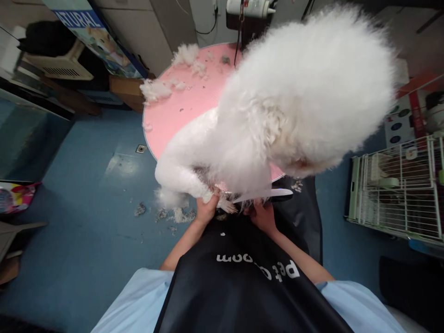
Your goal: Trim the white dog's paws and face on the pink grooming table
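A fluffy white dog point(294, 92) stands on a round pink grooming table point(183, 111), its rear toward me. My left hand point(207, 209) is closed around the dog's back paw at the table's near edge. My right hand point(262, 213) grips long silver scissors point(263, 195), whose blades point left toward the paw beneath the dog's body. A black apron point(243, 277) with white lettering hangs below both hands and hides my lower arms in part.
Clumps of cut white fur point(156, 88) lie on the table's far side and on the blue floor point(86, 222). A white wire cage point(398, 185) stands at the right. Shelves and a poster fill the upper left. A floor drain point(141, 148) sits by the table.
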A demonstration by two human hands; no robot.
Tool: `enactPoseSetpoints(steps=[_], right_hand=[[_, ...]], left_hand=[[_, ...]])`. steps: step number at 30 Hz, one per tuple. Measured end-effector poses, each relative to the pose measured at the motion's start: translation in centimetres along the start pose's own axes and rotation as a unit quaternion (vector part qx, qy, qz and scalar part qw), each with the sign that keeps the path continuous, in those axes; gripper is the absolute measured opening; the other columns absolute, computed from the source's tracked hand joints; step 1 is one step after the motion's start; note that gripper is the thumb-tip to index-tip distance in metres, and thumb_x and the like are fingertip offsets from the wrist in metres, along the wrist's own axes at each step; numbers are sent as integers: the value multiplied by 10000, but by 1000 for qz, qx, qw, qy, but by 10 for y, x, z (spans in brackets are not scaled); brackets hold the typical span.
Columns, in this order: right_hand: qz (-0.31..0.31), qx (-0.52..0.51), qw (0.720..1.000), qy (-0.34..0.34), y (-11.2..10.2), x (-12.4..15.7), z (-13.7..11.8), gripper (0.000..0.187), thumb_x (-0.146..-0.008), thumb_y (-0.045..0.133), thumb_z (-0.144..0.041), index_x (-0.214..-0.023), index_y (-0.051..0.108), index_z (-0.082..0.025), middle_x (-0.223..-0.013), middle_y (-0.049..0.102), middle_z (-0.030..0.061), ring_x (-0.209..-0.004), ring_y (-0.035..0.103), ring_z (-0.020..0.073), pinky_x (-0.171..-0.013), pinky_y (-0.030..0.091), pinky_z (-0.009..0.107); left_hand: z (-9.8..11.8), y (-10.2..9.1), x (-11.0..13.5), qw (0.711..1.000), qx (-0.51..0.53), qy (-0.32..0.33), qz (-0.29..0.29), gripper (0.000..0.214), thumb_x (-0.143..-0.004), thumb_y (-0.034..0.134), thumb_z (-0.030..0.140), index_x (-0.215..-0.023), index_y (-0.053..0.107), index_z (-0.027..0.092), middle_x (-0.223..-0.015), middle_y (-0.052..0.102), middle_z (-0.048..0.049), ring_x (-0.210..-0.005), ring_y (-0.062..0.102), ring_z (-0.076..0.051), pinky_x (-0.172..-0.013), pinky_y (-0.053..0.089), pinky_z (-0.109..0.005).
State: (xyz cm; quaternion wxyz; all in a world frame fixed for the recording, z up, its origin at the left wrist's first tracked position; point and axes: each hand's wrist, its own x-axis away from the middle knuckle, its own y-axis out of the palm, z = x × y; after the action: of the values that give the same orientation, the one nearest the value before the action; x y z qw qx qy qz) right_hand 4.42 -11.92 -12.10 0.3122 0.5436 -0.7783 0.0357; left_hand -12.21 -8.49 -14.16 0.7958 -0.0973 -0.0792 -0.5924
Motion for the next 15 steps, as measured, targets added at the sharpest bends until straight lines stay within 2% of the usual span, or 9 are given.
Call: enactPoseSetpoints(steps=[5,9,12,15], right_hand=[[-15,7,1000,-20,-1,1,-2,444,-608,749,-546,-797,528,-211,-737,633,-4,-549,598,138,-512,542,300],[-8,84,995,-50,-6,4,-12,343,-672,703,-498,-734,529,-210,-631,626,2,-492,556,133,-486,512,297],[-10,125,990,-57,-8,7,-18,293,-705,678,-464,-698,520,-217,-547,591,-10,-430,504,118,-439,462,279],[-9,121,991,-60,-7,10,-19,310,-709,664,-496,-704,522,-221,-522,570,-25,-411,484,112,-414,433,265]], left_hand=[[15,7,8,1000,8,-12,-4,314,-664,697,387,-867,636,156,-866,713,-58,-858,661,-217,-850,519,-351],[15,12,14,999,37,-6,18,483,-632,699,313,-1068,551,168,-1057,686,-87,-933,643,-209,-916,483,-365],[9,13,15,999,34,1,28,533,-598,691,267,-1091,511,170,-1059,671,-94,-923,641,-213,-897,488,-367],[3,12,15,999,30,1,30,485,-586,686,244,-1034,513,174,-974,671,-64,-874,649,-203,-866,501,-353]])
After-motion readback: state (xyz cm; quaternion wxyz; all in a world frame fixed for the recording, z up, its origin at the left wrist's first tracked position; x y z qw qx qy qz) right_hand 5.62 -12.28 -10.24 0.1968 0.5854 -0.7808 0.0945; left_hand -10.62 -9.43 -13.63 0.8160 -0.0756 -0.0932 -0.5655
